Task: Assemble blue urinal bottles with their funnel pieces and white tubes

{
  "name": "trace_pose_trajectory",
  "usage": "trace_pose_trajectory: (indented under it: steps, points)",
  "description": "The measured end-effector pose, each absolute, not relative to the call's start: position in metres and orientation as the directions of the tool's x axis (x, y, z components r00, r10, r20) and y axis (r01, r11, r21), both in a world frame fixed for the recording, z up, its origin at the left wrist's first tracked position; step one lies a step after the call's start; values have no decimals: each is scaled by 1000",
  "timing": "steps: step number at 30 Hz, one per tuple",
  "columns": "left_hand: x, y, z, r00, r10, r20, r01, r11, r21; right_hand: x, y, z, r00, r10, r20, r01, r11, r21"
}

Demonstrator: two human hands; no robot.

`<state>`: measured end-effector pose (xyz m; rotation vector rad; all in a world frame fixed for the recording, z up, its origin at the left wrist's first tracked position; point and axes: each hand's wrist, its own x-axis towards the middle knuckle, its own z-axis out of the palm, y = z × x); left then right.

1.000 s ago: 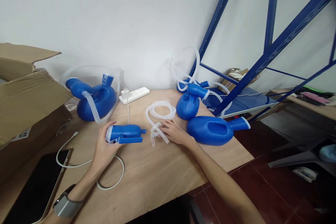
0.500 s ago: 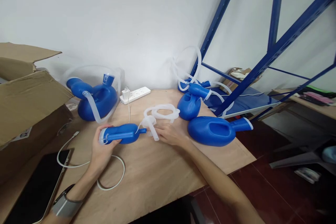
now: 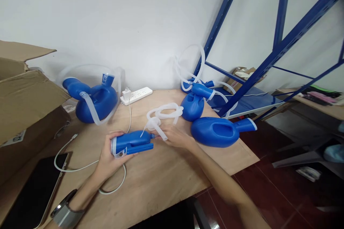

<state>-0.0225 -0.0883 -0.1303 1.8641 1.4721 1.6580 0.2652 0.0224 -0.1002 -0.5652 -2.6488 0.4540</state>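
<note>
My left hand (image 3: 111, 159) is closed around a blue urinal head (image 3: 133, 137), which lies sideways with a clear collar toward my palm. A blue flap (image 3: 140, 148) runs along its near side. Its narrow spout points right, toward my right hand (image 3: 174, 136). The fingers of that hand are pinched at the spout tip on a clear hose (image 3: 168, 106); the hose partly covers them. The coiled hose lies on the table behind, one loose end sticking out over my fingers. A blue urinal bottle (image 3: 215, 132) lies to the right of my right hand.
Behind stand other blue urinals with hoses, one at left (image 3: 98, 102) and several at right (image 3: 192, 107). A white power strip (image 3: 137, 95) sits near the wall. A cardboard box (image 3: 32, 96), a tablet (image 3: 37, 189) and a white cable (image 3: 125, 177) occupy the left. A blue rack (image 3: 279, 50) rises at right.
My left hand has moved slightly right and turned the urinal head, so its flap now faces the near side. The spout is closer to my right hand's fingers.
</note>
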Motion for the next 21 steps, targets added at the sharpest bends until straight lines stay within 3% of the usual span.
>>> trace_pose_trajectory:
  steps: [4,14,18,21]
  points:
    - [-15,-91,-125,-154,714,683,488,-546,680,262,18,-92,-794,527,303,343,800,-492]
    - [-6,-95,-115,-179,607,774,400,-674,621,249,5,-74,-761,572,306,245,690,-681]
    - [-8,-92,-115,-164,629,760,447,-640,625,245,10,-68,-761,571,310,309,738,-600]
    - [-14,-89,-120,-256,689,678,481,-518,707,247,5,-61,-720,541,435,319,814,-485]
